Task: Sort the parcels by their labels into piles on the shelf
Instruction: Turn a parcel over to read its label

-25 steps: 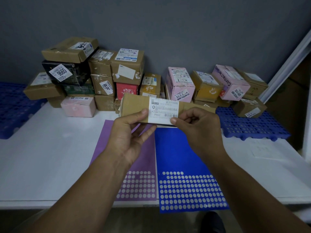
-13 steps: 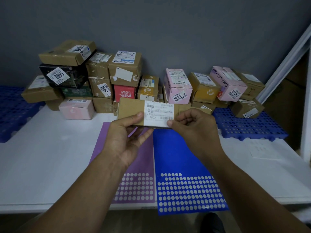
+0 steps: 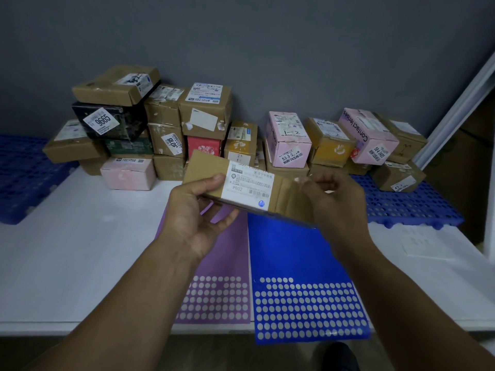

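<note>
A flat brown cardboard parcel [image 3: 211, 170] with a white label and a small blue round sticker [image 3: 261, 203] is held above the white shelf [image 3: 80, 250]. My left hand [image 3: 195, 220] grips its left end, thumb on top beside the label. My right hand [image 3: 337, 207] holds its right end with curled fingers. Below lie a purple sticker sheet [image 3: 222, 263] and a blue sticker sheet [image 3: 302, 277], both with rows of empty round holes. A pile of parcels [image 3: 150, 129] stands at the back left, another pile [image 3: 334, 143] at the back right.
Blue plastic grid mats lie at the left [image 3: 21, 178] and right [image 3: 409, 204]. A grey wall [image 3: 267, 49] stands behind the piles. A white frame post [image 3: 455, 113] rises at the right. A white paper [image 3: 426, 239] lies on the shelf's right side.
My right hand slid from the label toward the parcel's right end, and a blue round sticker now shows at the label's lower right corner. The parcel tilted slightly, right end lower.
</note>
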